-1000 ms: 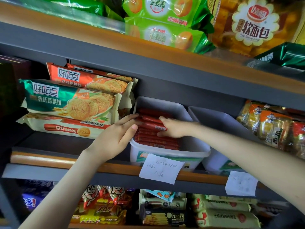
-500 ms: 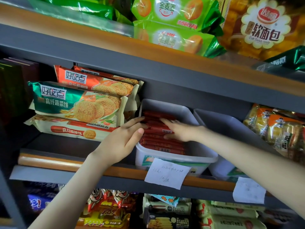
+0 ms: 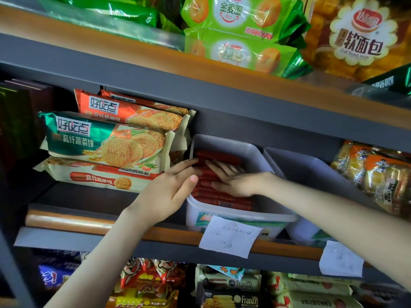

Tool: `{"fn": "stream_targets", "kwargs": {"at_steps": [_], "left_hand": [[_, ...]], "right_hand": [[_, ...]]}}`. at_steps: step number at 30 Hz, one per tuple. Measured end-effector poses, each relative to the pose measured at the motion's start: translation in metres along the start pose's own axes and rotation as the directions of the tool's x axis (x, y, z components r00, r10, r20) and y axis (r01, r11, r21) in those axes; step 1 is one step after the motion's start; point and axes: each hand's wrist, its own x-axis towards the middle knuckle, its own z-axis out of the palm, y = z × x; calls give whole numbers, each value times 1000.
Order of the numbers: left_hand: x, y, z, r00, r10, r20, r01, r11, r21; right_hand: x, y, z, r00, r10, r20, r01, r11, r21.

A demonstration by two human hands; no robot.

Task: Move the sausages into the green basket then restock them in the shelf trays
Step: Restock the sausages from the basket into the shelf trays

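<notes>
Directly under right hand [image 3: 236, 183], sausages [image 3: 222, 200]

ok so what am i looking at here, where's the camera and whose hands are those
No machine here: a person works with bare hands, and the picture comes from a camera worn on their head, facing a shop shelf. A white tray on it holds red sausages. The right hand lies flat on them; the left hand reaches in at the tray's left rim, fingers straight. Neither grips anything. Biscuit packs lie to its left, a second tray to its right.
</notes>
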Motion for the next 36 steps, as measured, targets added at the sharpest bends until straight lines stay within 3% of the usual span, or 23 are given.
{"fn": "stream_targets", "kwargs": {"at_steps": [19,26,30,36], "left_hand": [[4,-2,-1,998,63,-9,-62,998,19],[2,-1,0,999,46,2,-46,999,13],[0,-2,-1,1000,15,17,-15,1000,-8],[2,-2,0,999,35,10,-35,999,-2]], "right_hand": [[-28,-7,4,988,-77,132,96,985,-146],[-7,14,-9,998,-14,-68,16,1000,18],[-4,13,-16,977,-4,-212,7,1000,10],[-21,5,-17,964,-108,-242,130,989,74]]}}
